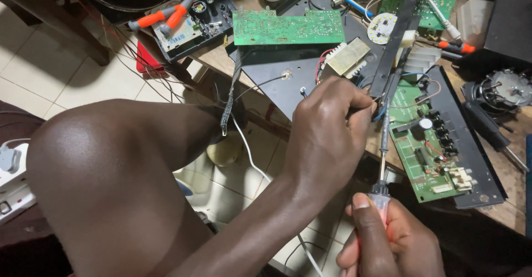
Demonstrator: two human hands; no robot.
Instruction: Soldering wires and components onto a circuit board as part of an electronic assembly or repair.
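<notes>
- The right hand [388, 238], nearest, is closed around the clear handle of a screwdriver [383, 160]; rigid and light, it is best gripped by that handle.
- Just beyond, the left hand [327, 133] is pinched shut on thin wires [377, 113] beside the screwdriver's tip; they look limp and fragile.
- Right of the screwdriver lies a green circuit board [426, 155], stiff, probably delicate.

Bench layout, seen from above

My left hand [327, 133] sat left of the circuit board [426, 144]; my right hand [388, 238] lay nearer me, the transformer [346, 57] behind.
</notes>
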